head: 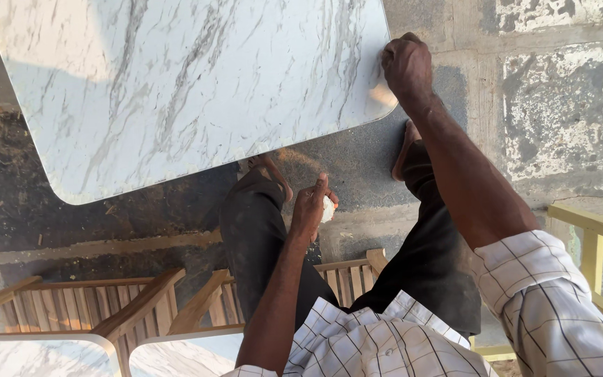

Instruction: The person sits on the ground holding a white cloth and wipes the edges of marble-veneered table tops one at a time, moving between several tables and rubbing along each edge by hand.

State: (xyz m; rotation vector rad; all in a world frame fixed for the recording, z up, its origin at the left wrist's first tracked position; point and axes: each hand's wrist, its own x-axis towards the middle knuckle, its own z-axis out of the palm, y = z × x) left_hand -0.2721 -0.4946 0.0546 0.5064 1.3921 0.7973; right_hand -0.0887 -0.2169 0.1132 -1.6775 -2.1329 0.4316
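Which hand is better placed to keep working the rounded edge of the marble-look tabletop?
Right, probably. The right hand is fisted against the tabletop edge; the left hand hangs apart from it, holding a small white object.

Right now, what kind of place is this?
Probably an outdoor furniture workshop: a marble-patterned tabletop, unfinished wooden frames and rough concrete ground with wood shavings.

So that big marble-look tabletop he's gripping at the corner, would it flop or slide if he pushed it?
The marble-patterned tabletop is probably stiff: its edges run straight and flat with no sag. Its surface looks glossy, so likely slippery under the right hand closed at its corner. Being broad, it seems awkward and perhaps heavy to lift one-handed.
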